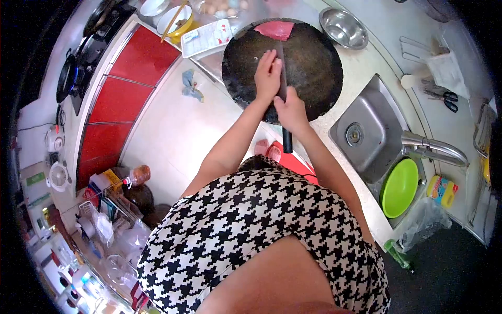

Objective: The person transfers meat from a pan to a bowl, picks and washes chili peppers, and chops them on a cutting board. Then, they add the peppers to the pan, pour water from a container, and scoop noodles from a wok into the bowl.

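On the round dark cutting board [314, 68] lies a piece of red meat [275, 30] near the far edge. A knife [283, 73] is over the board's middle, its blade tip close to the meat and its black handle reaching past the near edge. My right hand [293, 112] is closed around the knife where blade and handle meet. Against the blade's left side is my left hand [268, 76], its fingers stretched out toward the meat, holding nothing that shows.
A white tray [207, 38], a yellow bowl with chopsticks [174, 22] and eggs [222, 7] stand beyond the board's left side. At its right are a metal bowl [343, 28] and a sink [368, 131] with a faucet [434, 146] and green basin [400, 188].
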A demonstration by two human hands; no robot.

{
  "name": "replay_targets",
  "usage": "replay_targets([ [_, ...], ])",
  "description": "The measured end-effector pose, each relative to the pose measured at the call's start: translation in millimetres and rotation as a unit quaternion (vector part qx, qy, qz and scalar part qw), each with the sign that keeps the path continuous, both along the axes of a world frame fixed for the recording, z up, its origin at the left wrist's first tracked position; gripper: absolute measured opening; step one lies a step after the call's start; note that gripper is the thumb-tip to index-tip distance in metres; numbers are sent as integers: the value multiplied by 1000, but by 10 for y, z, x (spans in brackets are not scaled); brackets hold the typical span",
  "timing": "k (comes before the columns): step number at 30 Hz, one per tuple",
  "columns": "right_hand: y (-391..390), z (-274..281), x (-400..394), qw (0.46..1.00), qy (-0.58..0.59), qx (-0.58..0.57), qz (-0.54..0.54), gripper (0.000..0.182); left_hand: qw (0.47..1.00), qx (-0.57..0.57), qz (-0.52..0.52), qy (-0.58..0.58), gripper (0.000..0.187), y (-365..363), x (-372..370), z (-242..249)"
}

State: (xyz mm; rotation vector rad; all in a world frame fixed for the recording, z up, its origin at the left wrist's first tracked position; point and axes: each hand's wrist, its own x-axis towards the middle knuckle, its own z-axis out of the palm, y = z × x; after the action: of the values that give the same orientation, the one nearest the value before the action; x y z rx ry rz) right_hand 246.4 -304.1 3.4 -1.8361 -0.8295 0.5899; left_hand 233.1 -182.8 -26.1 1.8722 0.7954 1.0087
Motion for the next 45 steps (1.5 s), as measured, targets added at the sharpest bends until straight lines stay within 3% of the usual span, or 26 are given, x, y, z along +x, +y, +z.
replay_targets([
  [1,0,165,-47,1000,-16,-11,21,23,995,-63,25,-67,40,65,37,-68],
  [2,0,279,-93,998,-31,-23,42,25,928,-297,-1,-224,36,-4,54,107],
  [4,-19,539,-179,987,-129,-56,78,25,804,-477,-35,-352,29,167,23,133],
  [5,-47,594,-198,984,-149,-53,79,26,725,-513,-66,-454,24,199,40,64],
  [6,-67,624,-214,981,-169,-49,79,26,676,-518,-128,-508,24,190,33,139],
  [9,-169,598,-146,979,-182,80,40,27,627,-556,-106,-536,20,195,55,343],
  [10,-209,642,-79,984,-134,118,11,24,609,-566,-105,-545,20,199,76,352],
  [11,-279,716,18,987,-96,131,-16,22,624,-552,-95,-545,21,258,101,250],
  [12,-346,578,170,991,-67,114,-35,19,573,-575,-51,-582,20,129,91,484],
  [14,-513,529,530,970,179,164,-26,12,528,-606,-102,-586,17,104,86,518],
  [18,-897,33,1041,980,173,76,-62,22,488,-623,-144,-594,18,114,94,715],
  [19,-1078,-73,1098,988,138,24,-64,23,497,-640,-86,-580,18,45,81,938],
  [20,-1280,-375,1208,987,129,-31,-93,25,506,-637,-96,-574,18,40,49,1038],
  [21,-1492,-521,1280,992,10,-82,-100,28,508,-619,-146,-580,17,78,36,1110],
  [22,-1693,-623,1348,949,-258,-144,-107,33,509,-600,-196,-585,17,138,27,1180],
  [23,-2003,-552,1383,951,-215,-194,-112,36,499,-603,-197,-590,17,121,3,1232],
  [24,-2199,-368,1419,923,-174,-316,-135,36,495,-605,-183,-596,17,161,3,1281],
  [25,-2387,-298,1425,888,-243,-356,-160,36,517,-584,-171,-602,18,213,-3,1352],
  [27,-2755,-289,1453,865,-314,-326,-214,35,564,-554,-146,-595,16,370,0,1475],
  [28,-2878,-301,1427,837,-340,-330,-273,34,551,-550,-148,-610,17,501,-29,1478],
  [31,-2955,-328,1408,861,-332,-205,-325,28,596,-496,-110,-622,19,885,-290,1602],
  [36,-2829,7,1229,892,-318,-76,-312,21,592,-468,-24,-656,24,1316,-796,1499],
  [37,-2823,89,1223,892,-318,-68,-313,20,614,-462,-10,-640,27,1370,-878,1404],
  [40,-2858,186,1323,875,-361,-45,-318,21,596,-484,-42,-639,28,1659,-1046,1258],
  [42,-2839,120,1264,888,-304,-50,-341,20,638,-471,-70,-605,32,1897,-1201,1324],
  [45,-2989,4,1339,896,-303,-43,-323,20,699,-427,8,-574,34,2346,-1453,1616],
])
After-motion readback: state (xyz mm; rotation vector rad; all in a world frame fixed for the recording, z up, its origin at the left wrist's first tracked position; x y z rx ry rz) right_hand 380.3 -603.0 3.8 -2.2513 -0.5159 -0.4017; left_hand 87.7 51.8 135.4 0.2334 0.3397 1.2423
